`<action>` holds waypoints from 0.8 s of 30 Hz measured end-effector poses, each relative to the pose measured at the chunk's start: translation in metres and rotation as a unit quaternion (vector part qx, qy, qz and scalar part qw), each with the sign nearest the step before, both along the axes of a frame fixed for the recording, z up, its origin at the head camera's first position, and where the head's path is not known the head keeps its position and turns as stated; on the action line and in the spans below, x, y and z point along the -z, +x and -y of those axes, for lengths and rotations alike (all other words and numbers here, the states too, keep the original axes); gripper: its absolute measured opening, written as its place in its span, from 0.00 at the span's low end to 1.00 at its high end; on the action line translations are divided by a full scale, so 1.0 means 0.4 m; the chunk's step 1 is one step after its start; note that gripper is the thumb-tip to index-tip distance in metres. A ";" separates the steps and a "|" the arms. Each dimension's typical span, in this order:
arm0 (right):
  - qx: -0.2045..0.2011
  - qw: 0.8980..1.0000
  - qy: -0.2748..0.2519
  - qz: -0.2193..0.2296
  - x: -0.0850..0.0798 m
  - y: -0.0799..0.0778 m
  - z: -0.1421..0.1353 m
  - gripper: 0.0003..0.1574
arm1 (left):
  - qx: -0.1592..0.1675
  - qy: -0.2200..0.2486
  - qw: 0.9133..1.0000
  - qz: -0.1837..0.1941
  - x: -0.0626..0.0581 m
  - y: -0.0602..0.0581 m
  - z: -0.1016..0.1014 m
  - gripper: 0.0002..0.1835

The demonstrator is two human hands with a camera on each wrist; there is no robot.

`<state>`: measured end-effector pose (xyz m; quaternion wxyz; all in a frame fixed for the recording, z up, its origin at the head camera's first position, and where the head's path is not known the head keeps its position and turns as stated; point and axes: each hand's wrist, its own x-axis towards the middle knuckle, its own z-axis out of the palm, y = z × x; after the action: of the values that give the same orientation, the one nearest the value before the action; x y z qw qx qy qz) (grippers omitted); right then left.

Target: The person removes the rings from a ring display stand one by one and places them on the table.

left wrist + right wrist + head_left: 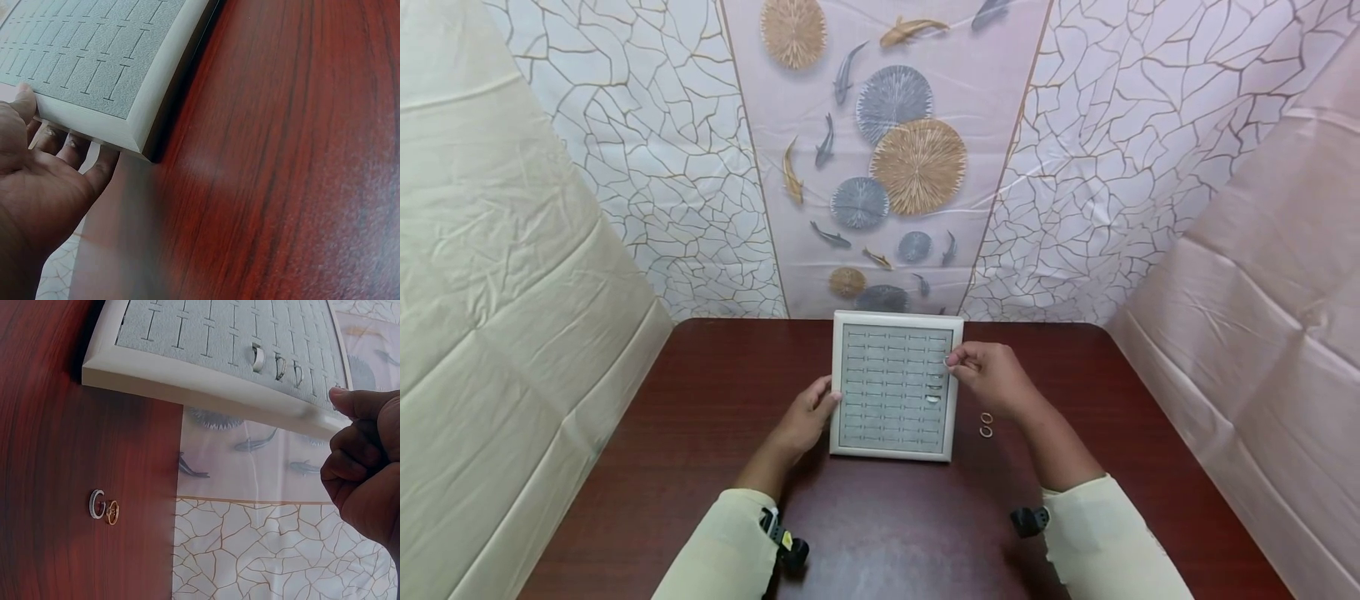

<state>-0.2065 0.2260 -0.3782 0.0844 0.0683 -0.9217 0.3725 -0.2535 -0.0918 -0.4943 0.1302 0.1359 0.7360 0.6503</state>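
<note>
A ring display board (895,454) with a pale frame and grey slotted padding stands tilted up on the table. My left hand (806,417) grips its left edge, thumb on the front and fingers behind, as the left wrist view shows. My right hand (996,379) is at the board's upper right side, thumb and forefinger pinching a small ring (947,362) against the rightmost column; the fingertips mostly hide it. Below that, three rings sit in slots of the same column, including a wide silver ring (258,358) and two slimmer rings, one of them a patterned band (280,367).
Right of the board, a gold ring (987,418) and a silver ring (97,504) lie close together on the dark red wooden table (715,500). A patterned cloth backdrop (662,167) hangs behind the table's far edge, with pale cloth on both sides.
</note>
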 end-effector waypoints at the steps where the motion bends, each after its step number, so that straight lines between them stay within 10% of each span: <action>1: 0.002 1.000 -0.001 0.001 0.001 0.001 -0.003 0.04 | 0.000 -0.001 1.000 0.001 0.000 0.000 0.000 0.27; 24: 0.020 1.000 -0.006 -0.005 0.041 0.020 -0.071 0.02 | -0.002 -0.014 1.000 0.027 0.003 -0.008 -0.003 0.27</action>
<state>-0.1983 0.2545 -0.3945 0.0971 0.0516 -0.9200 0.3761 -0.2568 -0.0907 -0.4954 0.1505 0.1154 0.7413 0.6439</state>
